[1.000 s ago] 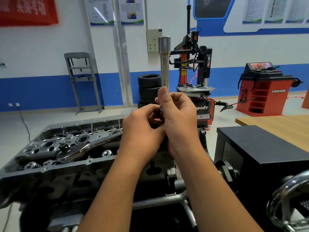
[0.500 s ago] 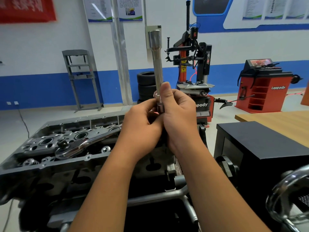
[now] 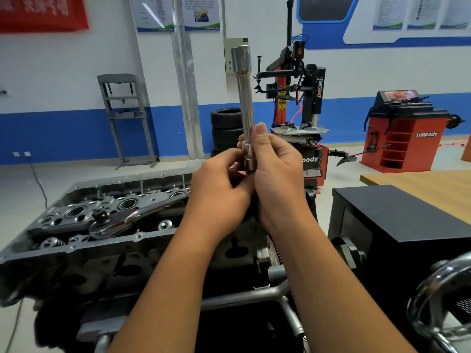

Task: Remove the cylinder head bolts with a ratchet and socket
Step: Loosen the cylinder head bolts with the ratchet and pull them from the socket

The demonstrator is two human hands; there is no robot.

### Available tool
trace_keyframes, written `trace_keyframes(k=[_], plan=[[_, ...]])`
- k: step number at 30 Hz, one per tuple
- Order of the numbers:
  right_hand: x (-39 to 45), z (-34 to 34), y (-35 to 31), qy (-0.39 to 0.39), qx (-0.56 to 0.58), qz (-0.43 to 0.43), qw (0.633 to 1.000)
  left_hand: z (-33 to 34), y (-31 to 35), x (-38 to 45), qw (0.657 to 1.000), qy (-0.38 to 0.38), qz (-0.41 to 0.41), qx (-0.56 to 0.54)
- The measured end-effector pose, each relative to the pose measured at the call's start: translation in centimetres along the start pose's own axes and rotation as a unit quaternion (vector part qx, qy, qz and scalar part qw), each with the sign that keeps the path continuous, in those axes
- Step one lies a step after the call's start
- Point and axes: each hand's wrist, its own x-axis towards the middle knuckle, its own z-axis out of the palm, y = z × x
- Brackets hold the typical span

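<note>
Both of my hands meet at the lower end of a long chrome extension bar (image 3: 246, 105) that I hold upright at chest height. My right hand (image 3: 276, 174) wraps the bar's base, thumb lying straight up along the shaft and the other fingers curled behind it. My left hand (image 3: 220, 186) closes in from the left, its fingers pinching the short socket (image 3: 248, 156) seated at the bar's lower end, just under my right thumb. The bar's flared, wider end points up and leans slightly to the left.

Below and to the left of my hands sits the cylinder head (image 3: 84, 217) on an engine stand, its top face open to me. The ratchet (image 3: 127, 219) lies across that top face, untouched, its round head toward me and its handle running up and right toward my left wrist. I cannot make out the head bolts among the recesses.

To the right of my forearms stands a black cabinet (image 3: 407, 220), with a wooden table (image 3: 428, 184) just behind it. Farther back are a stack of tyres (image 3: 225, 128), a tyre changer (image 3: 300, 98) and a red wheel balancer (image 3: 405, 131) against the blue-and-white wall.
</note>
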Motion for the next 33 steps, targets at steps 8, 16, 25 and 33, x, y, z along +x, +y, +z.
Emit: trace_keyframes(k=[8,16,25,33], plan=[[-0.14,0.10,-0.10,-0.011,-0.002,-0.006,1.000,-0.32,0.17,0.07,0.999,-0.041,-0.006,-0.014],[0.04,-0.24,-0.03,-0.013,-0.010,0.003,1.000,0.22,0.00,0.03,1.000,0.011,0.005,0.027],[0.03,-0.23,-0.24,-0.004,0.019,0.024,1.000,0.18,-0.13,0.09,1.000,0.002,0.005,-0.005],[-0.14,0.11,-0.22,0.010,0.015,0.010,1.000,-0.25,0.07,0.02,0.999,-0.033,0.012,-0.013]])
